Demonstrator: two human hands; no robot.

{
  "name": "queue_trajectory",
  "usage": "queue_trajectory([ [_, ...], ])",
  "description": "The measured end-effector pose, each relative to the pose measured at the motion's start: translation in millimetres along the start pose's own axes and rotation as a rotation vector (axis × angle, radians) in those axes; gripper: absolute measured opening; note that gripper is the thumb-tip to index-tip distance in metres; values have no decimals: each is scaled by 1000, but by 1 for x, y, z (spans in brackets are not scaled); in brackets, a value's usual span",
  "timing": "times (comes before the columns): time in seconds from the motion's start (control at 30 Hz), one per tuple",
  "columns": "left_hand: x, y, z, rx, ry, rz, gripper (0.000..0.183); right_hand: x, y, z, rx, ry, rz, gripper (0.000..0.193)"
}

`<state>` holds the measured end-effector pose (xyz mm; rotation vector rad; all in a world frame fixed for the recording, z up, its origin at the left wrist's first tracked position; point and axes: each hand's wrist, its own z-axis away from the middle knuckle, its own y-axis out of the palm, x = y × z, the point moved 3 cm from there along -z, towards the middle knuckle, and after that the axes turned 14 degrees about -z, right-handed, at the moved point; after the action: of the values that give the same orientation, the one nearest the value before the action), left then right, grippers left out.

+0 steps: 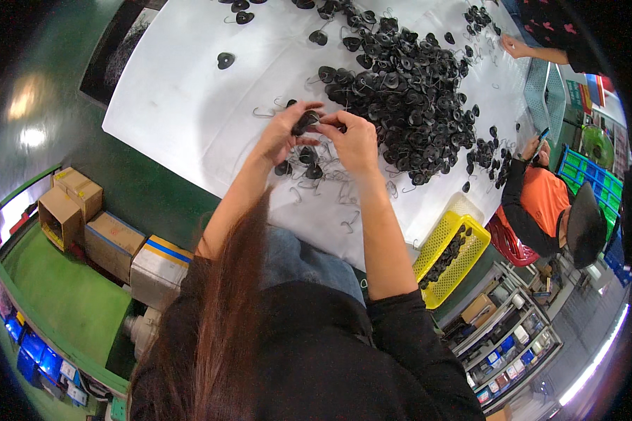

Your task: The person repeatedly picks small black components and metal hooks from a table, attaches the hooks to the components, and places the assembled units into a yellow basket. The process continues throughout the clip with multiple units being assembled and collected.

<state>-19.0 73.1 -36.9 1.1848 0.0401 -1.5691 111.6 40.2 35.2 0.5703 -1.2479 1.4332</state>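
My left hand [284, 133] holds a black suction-cup-like piece [306, 122] between thumb and fingers, just above the white table. Close against it, my right hand [355, 142] is pinched at the piece's edge; what lies between those fingertips is too small to make out. Below my hands sit a few more black pieces [313, 170], with loose thin wire hooks [340, 184] scattered around them. A large heap of similar black pieces [418, 98], some with wire hooks attached, spreads beyond my right hand.
The white table covering [182, 91] ends at the left over a green floor. A yellow basket [470, 242] with black pieces stands by my right elbow. At the right a person in orange [541, 200] and another person's hand [516, 46] are at the table. Cardboard boxes [111, 238] stand left.
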Motion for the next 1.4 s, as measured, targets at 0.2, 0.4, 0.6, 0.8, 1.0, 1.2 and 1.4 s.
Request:
queue_trajectory([
  [0.2,28,2,10,-133,-45,171,31,-27,26,-4,-64,86,-436,21],
  [0.4,32,-38,27,-205,-31,164,24,-32,31,-21,-324,72,-234,29],
  [0.6,17,-75,41,-255,-109,212,22,-9,91,-64,138,-204,556,27],
  [0.8,-6,-73,37,-514,95,-463,42,4,91,-73,248,-119,182,16],
  [1.0,-23,-60,18,-367,129,-233,33,0,78,-63,124,318,-851,14],
  [1.2,-29,-61,16,-440,127,-145,24,-15,100,-60,17,594,-1155,20],
  [1.4,-44,-81,31,-776,177,-564,20,-10,122,-75,-35,676,-1190,14],
])
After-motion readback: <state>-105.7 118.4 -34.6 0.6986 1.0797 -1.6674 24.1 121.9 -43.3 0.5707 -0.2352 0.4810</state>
